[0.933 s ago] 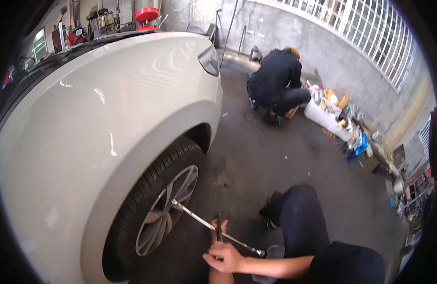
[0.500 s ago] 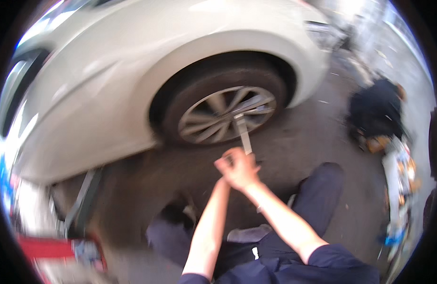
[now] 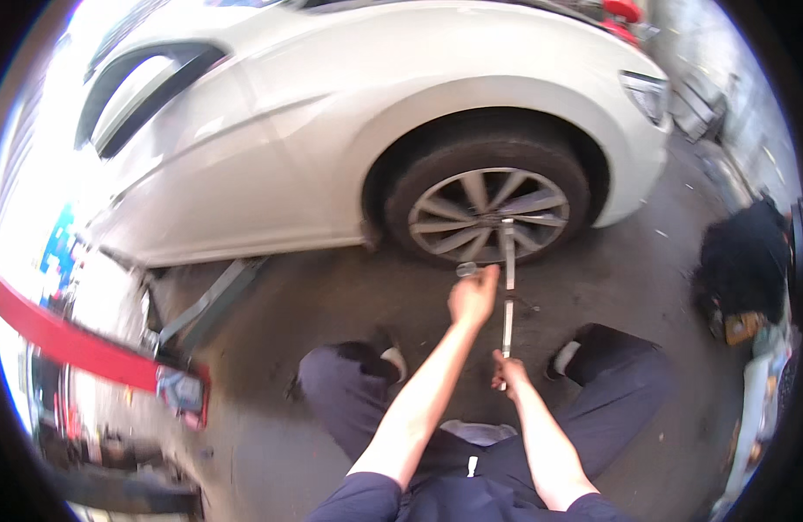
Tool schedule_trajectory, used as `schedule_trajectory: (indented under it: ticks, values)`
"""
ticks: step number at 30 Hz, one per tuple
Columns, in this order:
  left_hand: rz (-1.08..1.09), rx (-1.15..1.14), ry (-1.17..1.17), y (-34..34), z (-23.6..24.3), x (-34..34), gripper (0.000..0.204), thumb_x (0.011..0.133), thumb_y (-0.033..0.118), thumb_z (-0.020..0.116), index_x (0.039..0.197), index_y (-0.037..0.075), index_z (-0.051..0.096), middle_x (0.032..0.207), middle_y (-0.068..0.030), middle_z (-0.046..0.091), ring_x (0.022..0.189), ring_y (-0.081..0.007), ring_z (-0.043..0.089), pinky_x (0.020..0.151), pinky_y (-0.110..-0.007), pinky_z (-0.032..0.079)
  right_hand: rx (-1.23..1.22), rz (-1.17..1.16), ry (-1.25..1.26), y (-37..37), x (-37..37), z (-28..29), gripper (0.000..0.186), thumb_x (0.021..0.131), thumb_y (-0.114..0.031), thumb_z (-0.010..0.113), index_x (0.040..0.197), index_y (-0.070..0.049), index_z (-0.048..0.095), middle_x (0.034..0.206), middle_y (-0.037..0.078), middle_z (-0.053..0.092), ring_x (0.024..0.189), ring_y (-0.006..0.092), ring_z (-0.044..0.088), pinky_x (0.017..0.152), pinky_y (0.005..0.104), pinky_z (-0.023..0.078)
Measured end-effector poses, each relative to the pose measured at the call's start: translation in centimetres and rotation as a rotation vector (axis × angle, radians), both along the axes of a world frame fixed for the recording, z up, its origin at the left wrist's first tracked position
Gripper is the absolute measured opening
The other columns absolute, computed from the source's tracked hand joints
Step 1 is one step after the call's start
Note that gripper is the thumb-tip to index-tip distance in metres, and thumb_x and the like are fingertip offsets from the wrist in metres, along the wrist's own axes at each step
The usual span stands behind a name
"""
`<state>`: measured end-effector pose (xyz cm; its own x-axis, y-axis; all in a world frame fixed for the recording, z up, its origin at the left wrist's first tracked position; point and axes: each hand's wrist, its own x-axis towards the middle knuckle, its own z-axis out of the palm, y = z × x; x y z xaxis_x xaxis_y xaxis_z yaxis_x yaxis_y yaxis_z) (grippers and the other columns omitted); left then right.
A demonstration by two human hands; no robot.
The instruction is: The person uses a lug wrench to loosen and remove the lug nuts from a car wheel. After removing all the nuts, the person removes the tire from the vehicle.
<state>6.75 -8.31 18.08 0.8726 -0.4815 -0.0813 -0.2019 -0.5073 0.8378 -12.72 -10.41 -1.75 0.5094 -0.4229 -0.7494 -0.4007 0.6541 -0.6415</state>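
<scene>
My right hand (image 3: 508, 372) is closed around the lower end of a long silvery wrench bar (image 3: 508, 322). The bar's upper end meets the middle of the car wheel (image 3: 473, 187), a silver multi-spoke rim in a dark tyre. Left of the bar, my left hand (image 3: 473, 300) is raised with its fingers closed on a small round silvery piece (image 3: 466, 270). That piece looks like a short metal cylinder, but it is too blurred to name. The white car (image 3: 279, 165) stands over the wheel, just ahead of my knees.
A grey lift arm (image 3: 211, 300) reaches under the car's sill. At the left is a red beam (image 3: 79, 344) with a greyish cloth-like bundle (image 3: 180, 389) at its end. A black heap (image 3: 742, 257) lies on the floor at right, near the wall.
My hands were together near the bar's lower end and are now apart. The right one grips the bar lower down, while the left holds up the silvery piece. The view has shifted left.
</scene>
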Motion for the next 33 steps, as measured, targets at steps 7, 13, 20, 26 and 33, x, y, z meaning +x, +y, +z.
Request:
schedule_trajectory:
  ticks: [7, 13, 20, 26, 33]
  values:
    - [0.162, 0.080, 0.642, 6.2, -10.8, 8.6, 0.081, 0.098, 0.070, 0.035, 0.113, 0.000, 0.072, 0.093, -0.0135, 0.076, 0.061, -0.0192, 0.070, 0.057, -0.037, 0.053, -0.102, -0.046, 0.027, 3.3, 2.7, 5.8, 0.040, 0.098, -0.035, 0.067, 0.073, -0.009, 0.051, 0.054, 0.000, 0.045, 0.042, 0.0128, 0.046, 0.039, 0.0316, 0.041]
    - [-0.354, 0.555, 0.461, 8.0, -12.0, 6.2, 0.063, 0.097, 0.061, 0.052, 0.122, 0.005, 0.070, 0.096, -0.0061, 0.077, 0.070, -0.0145, 0.071, 0.062, -0.032, 0.054, -0.089, -0.006, 0.014, 2.2, 0.4, 8.2, 0.041, 0.099, -0.041, 0.067, 0.079, -0.006, 0.055, 0.057, 0.000, 0.049, 0.043, 0.0125, 0.050, 0.040, 0.0313, 0.043]
    - [-0.638, 0.448, -0.020, 4.0, 0.0, 1.1, 0.068, 0.085, 0.057, 0.071, 0.131, 0.007, 0.063, 0.116, -0.0139, 0.073, 0.115, -0.0293, 0.068, 0.098, -0.039, 0.053, -0.632, 0.075, 0.379, 1.9, -1.3, 8.3, 0.050, 0.100, -0.050, 0.058, 0.084, -0.003, 0.064, 0.064, 0.008, 0.062, 0.051, 0.0178, 0.061, 0.053, 0.0368, 0.051]
    - [-0.537, -0.105, -0.015, -6.6, 2.3, -2.0, 0.081, 0.081, 0.048, 0.080, 0.141, 0.002, 0.053, 0.135, -0.0214, 0.064, 0.128, -0.0316, 0.061, 0.108, -0.040, 0.046, -0.631, 0.137, 0.343, 1.6, -0.6, 9.3, 0.042, 0.100, -0.042, 0.060, 0.090, -0.002, 0.064, 0.062, 0.009, 0.062, 0.055, 0.0199, 0.064, 0.057, 0.0371, 0.051]
    - [-0.508, 0.254, -0.654, -9.1, 6.1, -0.7, 0.042, 0.090, 0.051, 0.064, 0.094, 0.012, 0.078, 0.084, -0.0122, 0.076, 0.085, -0.0299, 0.075, 0.075, -0.041, 0.058, -0.381, 0.174, 0.219, 0.6, -0.9, 13.9, 0.039, 0.100, -0.038, 0.062, 0.086, -0.001, 0.062, 0.058, 0.005, 0.059, 0.047, 0.0151, 0.058, 0.047, 0.0335, 0.046]
